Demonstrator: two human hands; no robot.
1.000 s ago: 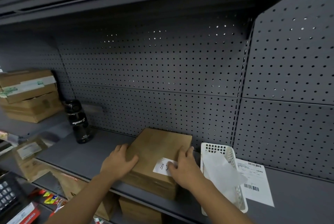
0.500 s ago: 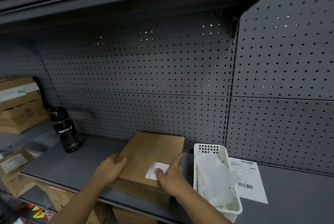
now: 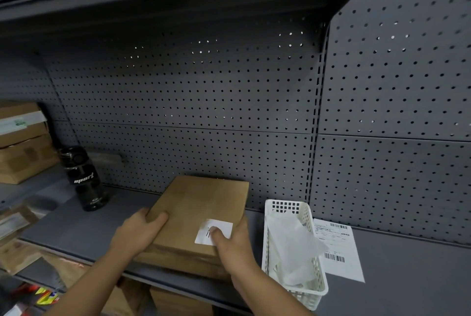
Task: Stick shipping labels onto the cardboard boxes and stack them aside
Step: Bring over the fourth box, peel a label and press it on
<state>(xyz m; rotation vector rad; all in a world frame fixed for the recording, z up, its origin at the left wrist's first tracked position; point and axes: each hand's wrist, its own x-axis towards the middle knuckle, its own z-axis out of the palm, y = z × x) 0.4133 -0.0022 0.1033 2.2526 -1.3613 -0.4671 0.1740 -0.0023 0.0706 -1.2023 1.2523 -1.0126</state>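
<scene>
Across the lower half of the frame runs the grey shelf, with the cardboard box lying flat on it at lower centre. At the box's left edge the left hand wraps round and grips it. The right hand clasps the right edge, its thumb pressing the small white label near the front right corner. To finish the sticking well, rub the thumb outward over every label corner while the left hand steadies the box. Then lift with both hands toward the stacked boxes at far left.
</scene>
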